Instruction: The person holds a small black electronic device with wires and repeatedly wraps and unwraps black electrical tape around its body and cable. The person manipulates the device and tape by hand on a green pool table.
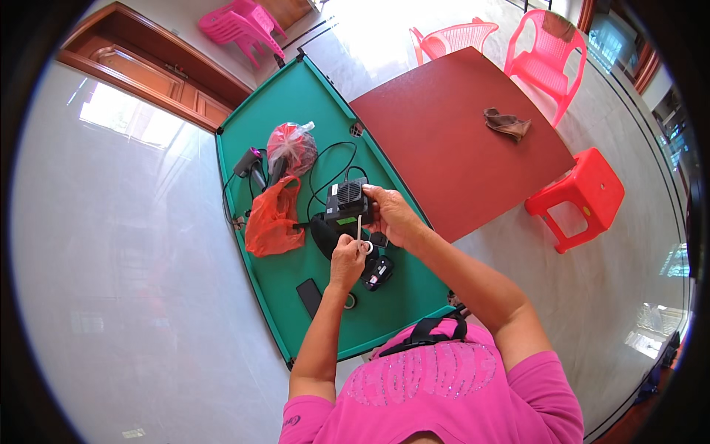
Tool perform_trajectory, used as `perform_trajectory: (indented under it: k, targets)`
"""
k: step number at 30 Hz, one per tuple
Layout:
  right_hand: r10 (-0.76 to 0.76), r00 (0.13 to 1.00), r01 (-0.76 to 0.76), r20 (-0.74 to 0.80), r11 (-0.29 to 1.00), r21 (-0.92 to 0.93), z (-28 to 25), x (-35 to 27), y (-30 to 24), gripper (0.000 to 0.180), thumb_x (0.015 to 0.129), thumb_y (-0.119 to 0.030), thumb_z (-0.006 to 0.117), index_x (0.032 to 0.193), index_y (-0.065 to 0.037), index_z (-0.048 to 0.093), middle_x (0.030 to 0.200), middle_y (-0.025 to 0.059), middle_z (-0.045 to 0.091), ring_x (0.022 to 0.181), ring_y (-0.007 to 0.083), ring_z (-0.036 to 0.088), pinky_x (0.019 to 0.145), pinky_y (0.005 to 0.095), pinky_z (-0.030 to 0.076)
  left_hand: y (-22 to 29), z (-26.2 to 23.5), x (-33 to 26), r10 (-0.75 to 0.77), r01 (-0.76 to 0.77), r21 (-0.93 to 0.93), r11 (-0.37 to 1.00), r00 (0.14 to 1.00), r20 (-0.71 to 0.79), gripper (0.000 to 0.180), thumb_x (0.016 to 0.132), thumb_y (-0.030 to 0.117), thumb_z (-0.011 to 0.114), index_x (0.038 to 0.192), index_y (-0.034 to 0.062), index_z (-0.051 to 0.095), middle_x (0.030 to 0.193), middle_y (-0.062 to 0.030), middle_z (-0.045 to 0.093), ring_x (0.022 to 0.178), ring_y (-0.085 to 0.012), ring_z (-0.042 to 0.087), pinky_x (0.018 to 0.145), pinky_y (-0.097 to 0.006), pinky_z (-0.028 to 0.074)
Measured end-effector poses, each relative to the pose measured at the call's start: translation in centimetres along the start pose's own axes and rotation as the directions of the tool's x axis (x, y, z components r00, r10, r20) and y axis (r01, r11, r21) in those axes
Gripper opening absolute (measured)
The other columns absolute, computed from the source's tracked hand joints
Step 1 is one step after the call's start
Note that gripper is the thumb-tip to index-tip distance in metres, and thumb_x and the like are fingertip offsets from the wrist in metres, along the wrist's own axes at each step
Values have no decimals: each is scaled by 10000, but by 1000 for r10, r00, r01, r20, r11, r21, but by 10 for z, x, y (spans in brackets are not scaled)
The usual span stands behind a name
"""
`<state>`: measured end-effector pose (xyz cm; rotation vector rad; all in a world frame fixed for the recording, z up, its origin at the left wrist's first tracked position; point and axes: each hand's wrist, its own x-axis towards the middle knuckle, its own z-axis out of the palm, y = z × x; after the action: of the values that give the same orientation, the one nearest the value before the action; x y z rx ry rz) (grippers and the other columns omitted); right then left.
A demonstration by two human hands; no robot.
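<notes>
Black, hard-looking plastic makes the vented box [342,210] seem stiff and perhaps fairly heavy, smooth enough to slip; I judge its plain sides the surest hold. I have the right hand [393,214] clamped on its right side, thumb over the top. The left hand [347,260] has its fingertips pinched together on a pale strip [359,227] that shows before the near face, a white ring [369,248] just beside them. I cannot tell whether the box rests on or hangs over the green bench [292,103]. Farther left lies an orange-red bag [274,222], and, closer in, a dark phone [309,297].
</notes>
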<state>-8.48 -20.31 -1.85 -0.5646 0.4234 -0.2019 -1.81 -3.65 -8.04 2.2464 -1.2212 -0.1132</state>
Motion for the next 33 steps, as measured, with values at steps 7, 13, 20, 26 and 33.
perform_trajectory:
  k: [7, 13, 20, 26, 33]
  targets:
    - [17, 999, -15, 35, 999, -44, -1, -2, -1, 252, 911, -323, 525, 871, -79, 574, 668, 17, 587, 491, 99, 549, 438, 215, 468, 2, 1, 4, -141, 159, -300, 941, 987, 81, 121, 847, 88, 600, 788, -9, 645, 611, -77, 588, 527, -197, 575, 499, -317, 443]
    - [-33, 999, 33, 25, 999, -1, 6, -7, -5, 262, 902, -301, 540, 798, -63, 577, 634, 13, 565, 468, 93, 511, 425, 226, 438, 16, 6, 11, -257, 327, -521, 788, 945, 202, 162, 897, 149, 584, 923, 0, 644, 596, 12, 555, 464, -32, 499, 384, -206, 372]
    - [-43, 999, 43, -4, 999, 19, 3, -11, -8, 274, 893, -290, 553, 746, -61, 579, 615, 14, 557, 467, 89, 502, 419, 229, 421, 15, 15, 21, -275, 415, -600, 684, 909, 314, 191, 898, 136, 573, 1004, -15, 619, 651, -9, 574, 479, -45, 513, 374, -178, 365]
    - [-38, 996, 40, -75, 999, 19, -9, -10, -10, 247, 883, -298, 564, 796, -68, 584, 640, 6, 576, 481, 98, 540, 439, 228, 458, 10, 27, 12, -210, 270, -596, 756, 963, 169, 157, 876, 120, 596, 916, -25, 641, 636, 3, 582, 492, -37, 513, 406, -179, 366]
    - [-54, 998, 56, -37, 997, 55, -4, -5, -4, 236, 891, -276, 557, 793, -62, 582, 640, 11, 573, 463, 100, 531, 414, 228, 448, 5, 48, 14, -279, 173, -622, 764, 957, -77, 125, 826, 34, 582, 922, -24, 638, 751, -39, 628, 659, -91, 560, 628, -238, 467]
